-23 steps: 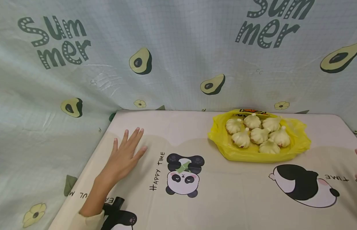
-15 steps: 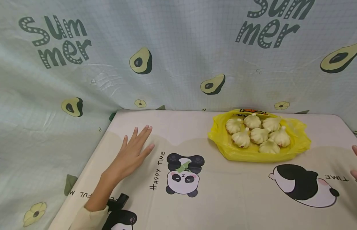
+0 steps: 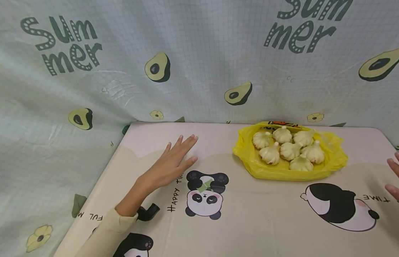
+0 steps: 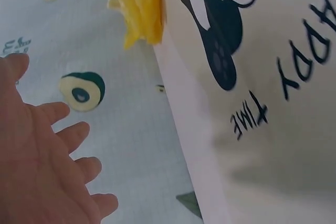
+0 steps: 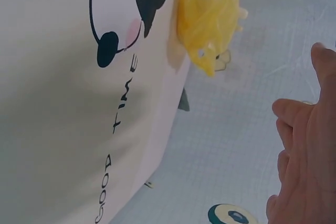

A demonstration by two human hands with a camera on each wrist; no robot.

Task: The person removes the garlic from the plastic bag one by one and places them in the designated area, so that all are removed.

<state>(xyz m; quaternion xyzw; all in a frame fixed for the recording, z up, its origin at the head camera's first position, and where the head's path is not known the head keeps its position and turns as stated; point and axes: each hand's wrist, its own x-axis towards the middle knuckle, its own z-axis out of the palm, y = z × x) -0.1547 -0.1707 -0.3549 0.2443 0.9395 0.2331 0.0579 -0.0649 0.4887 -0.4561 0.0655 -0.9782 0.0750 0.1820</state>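
Note:
A shallow yellow plastic bag [image 3: 257, 174] sits toward the back right of the table with several pale garlic bulbs [image 3: 289, 151] in it. My left hand [image 3: 168, 166] hovers left of the bag, fingers straight and spread, holding nothing; the left wrist view also shows this hand [image 4: 47, 156] apart from the bag's yellow edge [image 4: 142, 9]. At the right border of the head view, only the fingers of my right hand [image 3: 397, 178] show. In the right wrist view that hand [image 5: 304, 150] is empty, its fingers extended, away from the yellow bag [image 5: 207, 19].
The tabletop [image 3: 244, 221] wears a pale cover printed with pandas and lettering. Behind it and on the left hangs a light curtain [image 3: 199, 64] with avocado prints. A black strap [image 3: 148, 212] is at my left wrist.
My left hand has moved right and slightly farther from me, toward the yellow bag. My right hand has come a little farther into view from the right. Bag and garlic stay put.

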